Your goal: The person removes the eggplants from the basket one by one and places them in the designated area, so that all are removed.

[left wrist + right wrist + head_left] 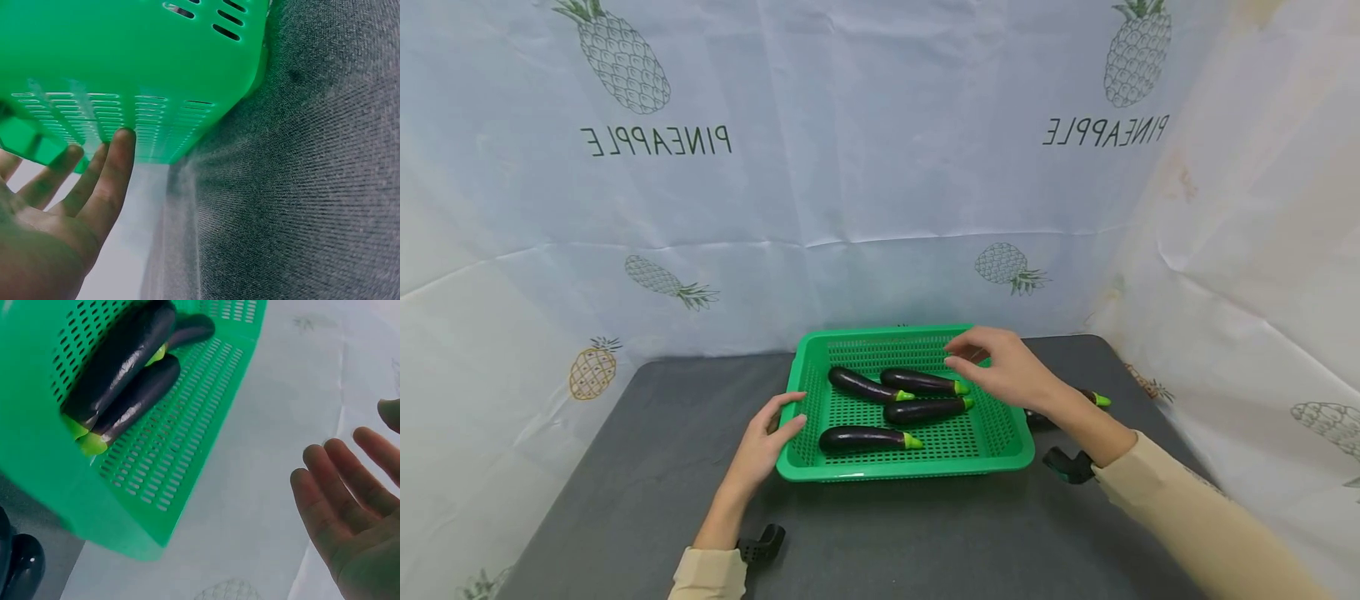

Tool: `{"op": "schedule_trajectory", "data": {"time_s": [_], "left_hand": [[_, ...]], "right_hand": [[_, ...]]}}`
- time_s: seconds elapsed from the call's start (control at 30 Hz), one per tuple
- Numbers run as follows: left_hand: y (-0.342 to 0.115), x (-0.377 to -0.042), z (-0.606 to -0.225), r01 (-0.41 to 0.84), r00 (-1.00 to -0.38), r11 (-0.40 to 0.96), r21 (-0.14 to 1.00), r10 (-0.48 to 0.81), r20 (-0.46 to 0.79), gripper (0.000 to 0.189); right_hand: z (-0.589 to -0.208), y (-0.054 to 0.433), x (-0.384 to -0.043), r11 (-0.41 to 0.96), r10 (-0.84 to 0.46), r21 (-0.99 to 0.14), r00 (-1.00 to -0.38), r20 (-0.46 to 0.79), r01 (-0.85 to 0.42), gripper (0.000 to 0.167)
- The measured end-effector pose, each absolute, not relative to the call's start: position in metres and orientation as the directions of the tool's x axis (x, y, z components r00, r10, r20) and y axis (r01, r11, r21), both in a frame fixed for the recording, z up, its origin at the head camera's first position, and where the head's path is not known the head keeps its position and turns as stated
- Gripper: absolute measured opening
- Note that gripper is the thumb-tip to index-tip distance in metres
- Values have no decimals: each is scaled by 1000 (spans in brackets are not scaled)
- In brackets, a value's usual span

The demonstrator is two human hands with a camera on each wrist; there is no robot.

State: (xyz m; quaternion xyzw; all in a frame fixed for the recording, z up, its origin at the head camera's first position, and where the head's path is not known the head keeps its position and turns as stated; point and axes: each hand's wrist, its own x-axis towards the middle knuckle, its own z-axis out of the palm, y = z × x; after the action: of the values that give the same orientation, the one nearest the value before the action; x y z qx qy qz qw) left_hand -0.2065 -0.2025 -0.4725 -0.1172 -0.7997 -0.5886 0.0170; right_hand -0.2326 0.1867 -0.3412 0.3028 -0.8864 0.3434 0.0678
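A green plastic basket (902, 472) with slotted walls stands on the dark table. Inside lie several glossy dark-purple eggplants (861, 439) with green stem ends, most pointing right. At the basket's left rim is the left hand (761, 446); its thumb reaches over the edge, and in the left wrist view its straight fingers (112, 175) lie against or close by the outer wall. Above the basket's right side hovers the right hand (996, 367), holding nothing. Its loosely extended fingers (325, 512) show in the right wrist view, apart from the eggplants.
More eggplants (1036, 419) lie on the table right of the basket, partly hidden by the right forearm. A white pineapple-print cloth (850, 167) hangs behind and along the sides of the dark table (700, 417). Black wrist devices (763, 543) sit at both wrists.
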Motion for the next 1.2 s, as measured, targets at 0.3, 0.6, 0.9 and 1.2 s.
{"op": "schedule_trajectory", "data": {"time_s": [0.3,0.6,0.9,1.2], "left_hand": [[-202,-207,-472,205,-973,284,936,160,165,47],[-201,-206,-471,195,-975,279,940,157,156,48],[-201,-206,-473,190,-976,274,943,154,153,48],[-202,-205,-473,196,-976,278,940,149,160,46]], "right_hand": [[-336,162,-240,572,-522,-551,-787,328,-608,24],[-334,144,-255,562,-536,-552,-779,325,-617,25],[-343,134,-275,570,-538,-560,-788,299,-602,27],[-356,123,-292,569,-561,-581,-792,242,-581,31]]}}
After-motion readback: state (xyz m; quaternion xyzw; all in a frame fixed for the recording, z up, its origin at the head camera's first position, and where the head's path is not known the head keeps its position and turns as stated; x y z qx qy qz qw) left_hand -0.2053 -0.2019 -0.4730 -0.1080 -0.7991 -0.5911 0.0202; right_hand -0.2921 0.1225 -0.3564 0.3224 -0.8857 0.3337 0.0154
